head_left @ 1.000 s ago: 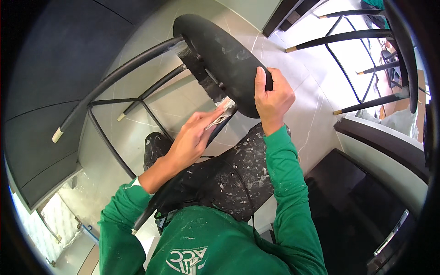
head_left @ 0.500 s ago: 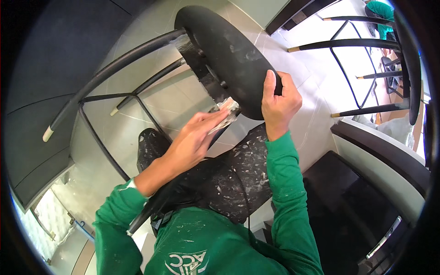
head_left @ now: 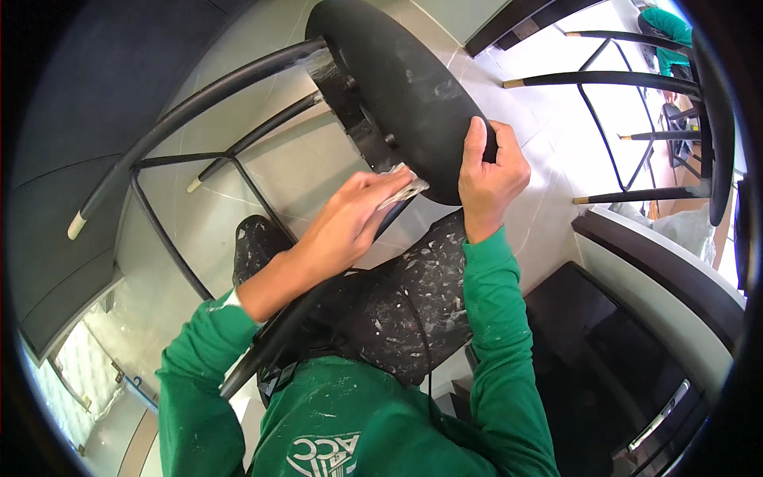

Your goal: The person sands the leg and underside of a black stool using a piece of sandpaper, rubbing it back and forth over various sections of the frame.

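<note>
A tall black stool lies tipped on its side in front of me, its round seat [head_left: 397, 87] edge-on to the upper right. Pale tips end its black legs [head_left: 208, 102]. My right hand [head_left: 494, 179] is closed round the near rim of the seat, thumb on one face and fingers on the other. My left hand [head_left: 338, 222] pinches a crumpled, whitish folded cloth or paper [head_left: 412, 191], close against the seat's underside near a leg joint; exact contact is hidden by the fingers. Pale smudges mark the seat.
A similar black stool [head_left: 612, 78] lies tipped at the right, with a person in green sleeves [head_left: 666, 28] beyond it. Dark cabinets [head_left: 79, 103] line the left. A glossy black panel with a metal handle [head_left: 660, 413] stands at lower right. Tiled floor [head_left: 278, 183] lies below.
My left hand and the folded cloth or paper have moved slightly right and up along the underside. The stool sits a little higher in view. My right hand keeps its grip.
</note>
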`<state>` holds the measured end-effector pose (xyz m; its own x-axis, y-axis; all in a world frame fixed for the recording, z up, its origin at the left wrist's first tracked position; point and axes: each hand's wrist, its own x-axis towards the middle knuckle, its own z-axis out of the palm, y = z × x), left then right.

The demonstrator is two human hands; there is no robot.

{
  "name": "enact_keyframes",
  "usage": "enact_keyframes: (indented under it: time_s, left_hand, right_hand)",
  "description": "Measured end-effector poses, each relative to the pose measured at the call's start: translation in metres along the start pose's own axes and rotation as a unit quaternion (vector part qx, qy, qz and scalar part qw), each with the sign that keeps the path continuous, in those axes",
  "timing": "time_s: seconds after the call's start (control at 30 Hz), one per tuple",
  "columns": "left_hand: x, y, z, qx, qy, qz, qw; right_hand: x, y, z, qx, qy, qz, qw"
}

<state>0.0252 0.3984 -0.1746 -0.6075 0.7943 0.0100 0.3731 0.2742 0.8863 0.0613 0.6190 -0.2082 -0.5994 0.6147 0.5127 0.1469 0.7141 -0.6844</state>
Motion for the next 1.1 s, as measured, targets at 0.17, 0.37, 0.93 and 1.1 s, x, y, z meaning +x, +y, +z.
enact_keyframes:
  time_s: [0.17, 0.37, 0.93, 1.1]
  left_hand:
    - [-0.027, 0.010, -0.012, -0.025, -0.029, -0.001, 0.999]
    - [-0.002, 0.005, 0.002, -0.010, -0.008, -0.011, 1.000]
    - [-0.049, 0.013, -0.038, -0.108, 0.106, -0.161, 0.975]
    - [-0.033, -0.005, -0.026, -0.316, 0.193, -0.200, 0.907]
  right_hand:
    - [0.002, 0.006, -0.002, 0.000, 0.011, 0.002, 1.000]
    - [0.003, 0.000, -0.003, -0.005, -0.008, 0.017, 1.000]
    - [0.001, -0.001, -0.005, 0.011, -0.002, 0.018, 1.000]
    - [0.000, 0.002, -0.001, 0.015, -0.003, 0.007, 1.000]
